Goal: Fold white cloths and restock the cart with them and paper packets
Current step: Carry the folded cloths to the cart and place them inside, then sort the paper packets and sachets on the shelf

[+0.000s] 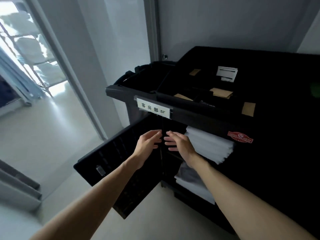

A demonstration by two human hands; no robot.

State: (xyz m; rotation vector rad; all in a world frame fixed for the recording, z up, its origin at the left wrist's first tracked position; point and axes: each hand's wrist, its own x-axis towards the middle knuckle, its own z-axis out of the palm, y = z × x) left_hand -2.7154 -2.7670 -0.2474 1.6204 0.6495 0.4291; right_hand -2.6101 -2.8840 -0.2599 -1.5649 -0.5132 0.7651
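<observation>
1. The tall black plastic housekeeping cart (pixel 277 118) stands against the grey wall, its slatted black door (pixel 121 153) swung wide to its left.
2. Both hands reach into the cart's dark opening; the left hand (pixel 149 144) and right hand (pixel 178 142) are released, fingers loosely spread, grasping nothing.
3. A stack of folded white cloths (pixel 209 144) lies on the cart's upper shelf, just right of the right hand.
4. Flat brown paper packets (pixel 221 93) sit in the cart's top tray.

Place: a hotel corridor or service area is showing here.
Evidence: a black housekeeping cart (pixel 259 104) is carrying a floor label (pixel 153 108), stacked white cloths (pixel 207 144) and paper packets (pixel 221 93).
</observation>
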